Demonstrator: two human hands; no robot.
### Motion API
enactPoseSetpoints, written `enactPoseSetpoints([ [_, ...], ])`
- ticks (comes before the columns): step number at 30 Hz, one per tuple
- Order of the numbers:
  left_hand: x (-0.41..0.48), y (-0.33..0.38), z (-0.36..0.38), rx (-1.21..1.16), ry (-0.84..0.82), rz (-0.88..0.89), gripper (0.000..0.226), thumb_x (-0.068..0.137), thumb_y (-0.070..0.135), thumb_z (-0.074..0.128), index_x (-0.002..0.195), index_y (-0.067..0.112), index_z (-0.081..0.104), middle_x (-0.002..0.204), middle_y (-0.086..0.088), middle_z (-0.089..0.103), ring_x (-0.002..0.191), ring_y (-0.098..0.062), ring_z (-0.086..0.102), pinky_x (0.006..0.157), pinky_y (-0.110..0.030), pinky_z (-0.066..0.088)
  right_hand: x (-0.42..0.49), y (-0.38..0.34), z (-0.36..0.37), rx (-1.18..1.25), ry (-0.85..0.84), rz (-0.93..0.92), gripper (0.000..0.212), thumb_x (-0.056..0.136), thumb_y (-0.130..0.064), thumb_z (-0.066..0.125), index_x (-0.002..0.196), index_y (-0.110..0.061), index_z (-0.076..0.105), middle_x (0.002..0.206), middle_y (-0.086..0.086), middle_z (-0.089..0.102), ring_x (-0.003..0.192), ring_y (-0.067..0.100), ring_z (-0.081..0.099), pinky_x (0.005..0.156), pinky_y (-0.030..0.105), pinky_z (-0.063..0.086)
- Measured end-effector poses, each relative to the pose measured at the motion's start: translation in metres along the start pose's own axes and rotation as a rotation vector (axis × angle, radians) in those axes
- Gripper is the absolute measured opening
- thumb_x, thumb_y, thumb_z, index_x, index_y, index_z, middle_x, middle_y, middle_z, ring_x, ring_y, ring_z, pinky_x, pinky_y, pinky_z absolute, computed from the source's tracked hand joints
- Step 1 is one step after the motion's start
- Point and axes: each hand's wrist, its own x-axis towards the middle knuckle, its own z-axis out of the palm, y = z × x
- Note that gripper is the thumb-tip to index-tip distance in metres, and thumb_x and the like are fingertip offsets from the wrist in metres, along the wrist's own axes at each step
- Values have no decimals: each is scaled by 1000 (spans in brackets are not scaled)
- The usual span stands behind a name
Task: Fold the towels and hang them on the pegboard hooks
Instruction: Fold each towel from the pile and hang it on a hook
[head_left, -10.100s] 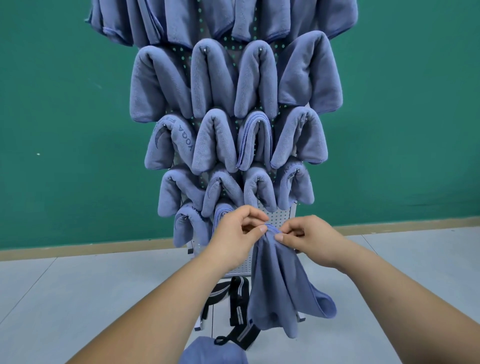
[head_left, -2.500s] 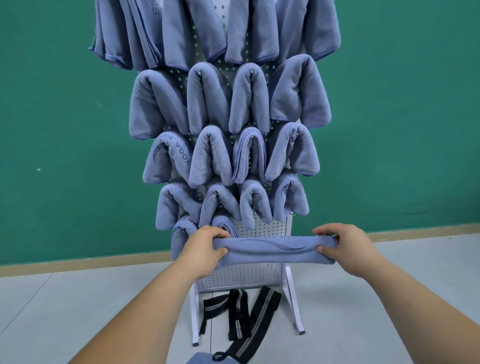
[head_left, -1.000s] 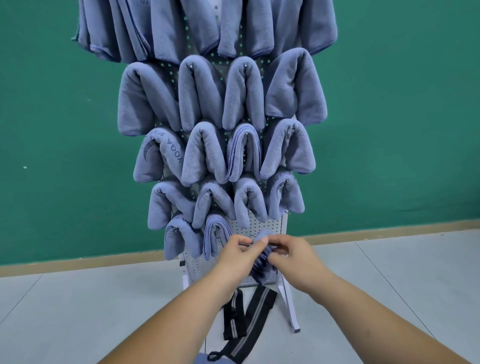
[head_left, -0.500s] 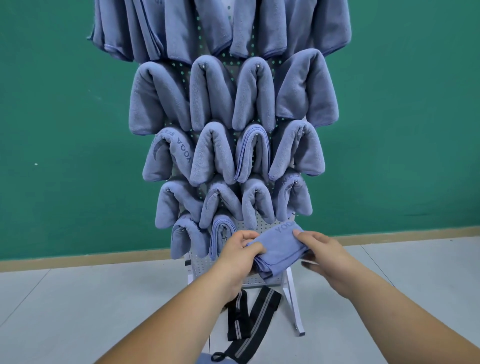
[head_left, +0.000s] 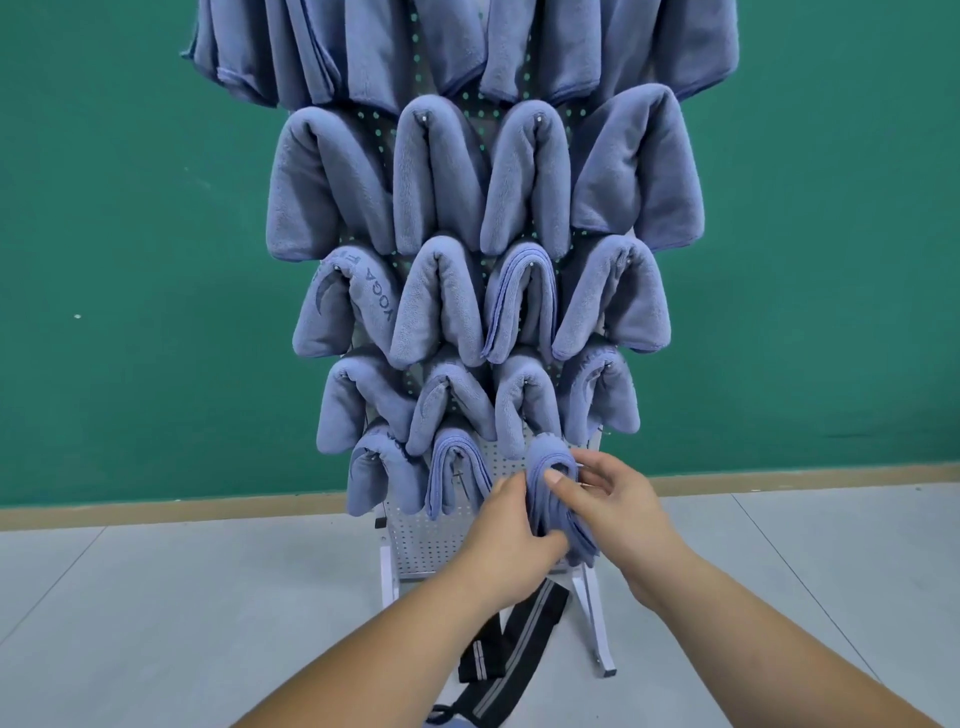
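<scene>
Head view: folded towel (head_left: 545, 457) sits doubled over at the bottom row of the white pegboard (head_left: 441, 540), just right of the low hung towels (head_left: 431, 176). Left hand (head_left: 511, 527) curls round its lower part from the left. Right hand (head_left: 621, 512) pinches it, thumb on the front, fingers behind. Cannot tell if it sits on a hook. Black straps (head_left: 524, 629) lie on the grey floor (head_left: 156, 623) by the stand's feet. Green wall (head_left: 130, 260) stands far behind.
</scene>
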Motion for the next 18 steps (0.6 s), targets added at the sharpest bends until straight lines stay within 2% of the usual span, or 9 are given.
enactPoseSetpoints([
  [4,5,-5,2,-109,83,5,43,86,30,75,124,38,58,113,18,69,103,8,63,90,-17,52,8,9,-1,-91,56,-56,40,89,-9,81,126,-19,68,106,-1,80,97,18,78,91,44,62],
  [7,8,-4,3,-149,141,15,45,87,34,79,126,38,55,110,22,70,100,9,64,90,-21,54,13,13,1,-156,147,-100,32,89,-6,77,116,-22,72,100,-6,80,93,14,78,90,43,62],
  [11,14,-4,4,-87,244,-66,51,87,39,74,128,41,45,103,19,70,93,2,68,86,-31,57,14,11,9,-445,207,-203,26,88,-10,67,101,-31,74,86,-16,77,82,3,71,78,27,57],
  [14,16,-5,7,-9,298,-90,36,88,36,65,120,37,49,106,13,70,96,-13,69,86,-41,57,20,12,13,-759,154,-398,22,89,-19,64,110,-27,67,106,-12,66,102,14,59,84,33,51],
  [18,16,-7,10,134,349,-108,21,91,26,57,112,28,55,116,6,54,99,-23,63,85,-45,54,35,6,10,-1078,-46,-421,40,94,-24,50,134,-29,51,140,-12,57,126,15,52,87,38,52],
])
